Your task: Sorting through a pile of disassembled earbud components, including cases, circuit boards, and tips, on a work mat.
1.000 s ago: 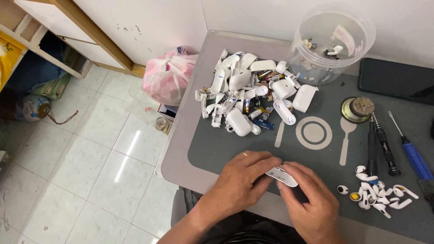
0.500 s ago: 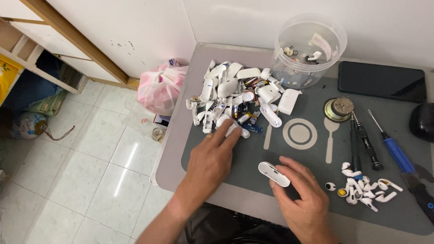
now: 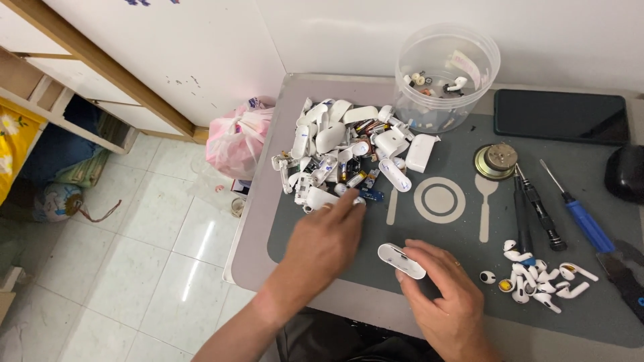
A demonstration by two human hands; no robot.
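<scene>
My left hand (image 3: pixel 327 240) reaches forward over the grey mat (image 3: pixel 456 234), its fingertips touching the near edge of a heap of white plastic earbud-case parts (image 3: pixel 349 151) with small batteries and circuit bits mixed in. Whether those fingers have closed on a piece is hidden. My right hand (image 3: pixel 446 295) rests near the table's front edge and holds a white oval case shell (image 3: pixel 401 261) by its right end, the shell lying flat just above the mat.
A clear plastic tub (image 3: pixel 446 74) with a few small parts stands behind the heap. A dark phone (image 3: pixel 560 115), a round metal disc (image 3: pixel 495 161), screwdrivers (image 3: pixel 577 211) and a cluster of white earbuds (image 3: pixel 543 278) lie to the right. A pink bag (image 3: pixel 236 137) sits on the floor at left.
My left hand let go of the white shell and moved forward to the heap. My right hand kept the shell and stayed near the front edge.
</scene>
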